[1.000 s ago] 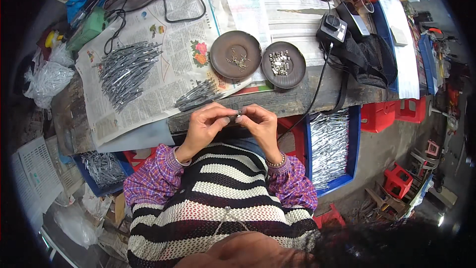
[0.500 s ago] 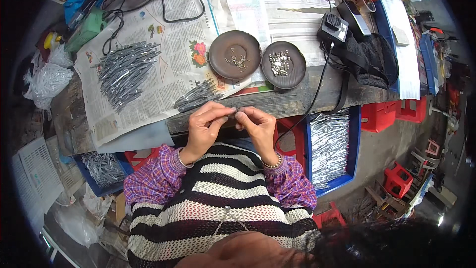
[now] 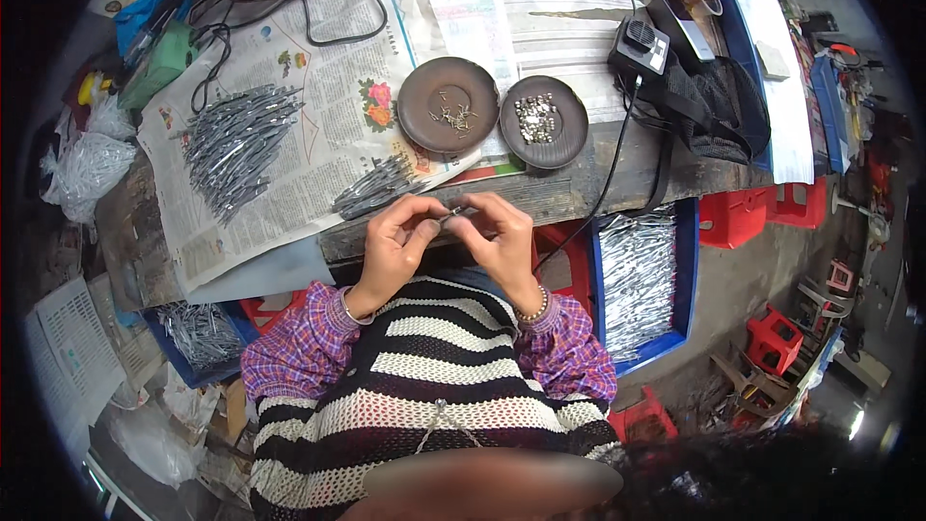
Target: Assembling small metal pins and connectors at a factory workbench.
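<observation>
My left hand (image 3: 397, 243) and my right hand (image 3: 499, 239) meet in front of the bench's near edge, fingertips pinched together. Between them is a small dark grey piece, mostly covered by the fingers, so its kind does not show. Just beyond lies a small pile of slim grey metal parts (image 3: 378, 185) on newspaper. A larger heap of similar parts (image 3: 241, 147) is farther left. Past my hands stand two round brown dishes: the left dish (image 3: 421, 96) holds small thin pins, and the right dish (image 3: 571, 140) holds small shiny metal pieces.
Blue trays of metal parts stand below the bench, one right (image 3: 687, 280) and one left (image 3: 230, 374). A black cable (image 3: 610, 174) runs over the bench edge from a black boxy device (image 3: 639, 46). A black bag (image 3: 719, 116) lies beside it. Red stools (image 3: 772, 340) stand at right.
The view has shifted slightly, so the bench things sit a little farther left. My right fingers have moved closer over the left fingertips, around the small piece.
</observation>
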The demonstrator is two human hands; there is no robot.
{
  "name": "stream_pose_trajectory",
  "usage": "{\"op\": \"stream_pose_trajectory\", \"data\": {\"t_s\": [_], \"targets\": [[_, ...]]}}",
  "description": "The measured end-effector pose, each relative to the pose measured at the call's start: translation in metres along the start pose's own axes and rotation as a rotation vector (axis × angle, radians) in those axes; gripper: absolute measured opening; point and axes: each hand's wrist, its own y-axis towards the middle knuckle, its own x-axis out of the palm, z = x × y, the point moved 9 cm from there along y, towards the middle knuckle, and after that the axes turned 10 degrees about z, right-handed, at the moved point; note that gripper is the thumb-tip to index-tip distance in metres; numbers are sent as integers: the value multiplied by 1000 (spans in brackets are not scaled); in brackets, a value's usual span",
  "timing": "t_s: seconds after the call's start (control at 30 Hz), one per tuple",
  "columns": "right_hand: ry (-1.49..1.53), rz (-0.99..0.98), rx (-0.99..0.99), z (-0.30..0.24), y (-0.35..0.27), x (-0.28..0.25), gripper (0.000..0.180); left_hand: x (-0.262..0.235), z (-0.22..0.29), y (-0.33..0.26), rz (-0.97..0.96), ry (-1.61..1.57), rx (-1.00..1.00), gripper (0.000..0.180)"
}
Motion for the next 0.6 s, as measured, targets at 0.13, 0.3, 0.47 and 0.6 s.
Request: {"op": "stream_pose_trajectory", "data": {"t_s": [0.13, 0.3, 0.47, 0.6], "targets": [[200, 208, 208, 36, 1, -21, 12, 3, 7, 1, 5, 59, 24, 15], [96, 101, 213, 44, -8, -7, 15, 4, 15, 2, -13, 171, 114, 19], [16, 83, 16, 17, -3, -13, 13, 4, 20, 2, -25, 237, 147, 21], [-33, 46, -56, 9, -8, -4, 11, 6, 19, 1, -39, 231, 143, 21]]}}
